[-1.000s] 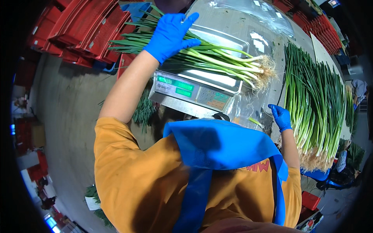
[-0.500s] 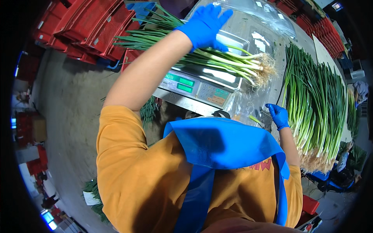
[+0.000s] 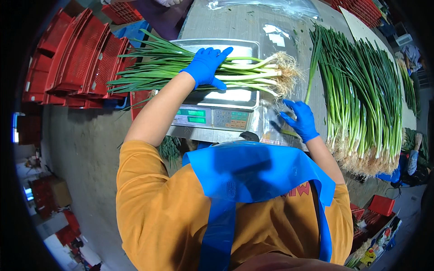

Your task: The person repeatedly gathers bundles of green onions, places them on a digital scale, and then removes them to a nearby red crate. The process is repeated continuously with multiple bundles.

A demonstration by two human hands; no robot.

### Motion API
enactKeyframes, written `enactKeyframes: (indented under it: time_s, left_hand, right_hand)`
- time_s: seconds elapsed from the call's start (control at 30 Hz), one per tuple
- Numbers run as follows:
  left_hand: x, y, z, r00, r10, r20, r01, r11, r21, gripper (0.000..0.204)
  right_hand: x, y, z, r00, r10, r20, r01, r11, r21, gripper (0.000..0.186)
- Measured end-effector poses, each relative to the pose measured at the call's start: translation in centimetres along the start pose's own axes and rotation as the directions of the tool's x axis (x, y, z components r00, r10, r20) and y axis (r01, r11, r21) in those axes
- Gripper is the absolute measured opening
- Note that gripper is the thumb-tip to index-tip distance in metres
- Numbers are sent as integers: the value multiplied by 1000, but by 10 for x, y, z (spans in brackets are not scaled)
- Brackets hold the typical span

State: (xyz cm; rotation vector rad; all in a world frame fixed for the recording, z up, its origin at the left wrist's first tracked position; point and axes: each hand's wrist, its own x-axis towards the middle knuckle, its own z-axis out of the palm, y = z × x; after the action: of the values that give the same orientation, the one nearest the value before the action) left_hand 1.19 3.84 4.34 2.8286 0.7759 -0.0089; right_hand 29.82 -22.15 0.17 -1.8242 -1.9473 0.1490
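A bunch of spring onions [image 3: 253,74] lies across the metal pan [image 3: 235,97] of a digital scale. Its pale, hairy roots [image 3: 285,72] point right and its green leaves hang past the scale's left side. My left hand [image 3: 203,67], in a blue glove, rests on top of the bunch with fingers and thumb spread. My right hand [image 3: 302,122], gloved too, hovers just below and right of the roots, fingers apart and slightly curled, with nothing visible in it. Below the pan is the scale's panel [image 3: 212,117] with lit green displays and keys.
A large row of spring onions [image 3: 361,99] covers the table's right side, one leafy stalk [image 3: 313,63] at its left edge. White labels [image 3: 275,36] and clear plastic [image 3: 266,4] lie farther back. Red crates [image 3: 77,54] are stacked at left. Another person's hand [image 3: 417,141] shows far right.
My left hand has come down onto the bunch from above. My right hand has moved left and opened, toward the roots. The whole view has shifted.
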Motion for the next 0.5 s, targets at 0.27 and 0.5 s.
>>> enactKeyframes:
  time_s: [0.27,0.5]
  left_hand:
    - [-14,8,-5,990,109,-92,-91,980,179,121]
    - [-43,1,-6,986,7,-167,24,982,187,115]
  right_hand:
    - [92,-51,37,987,-162,-12,156,968,-198,29]
    - [53,-19,-28,982,14,-191,0,997,76,34]
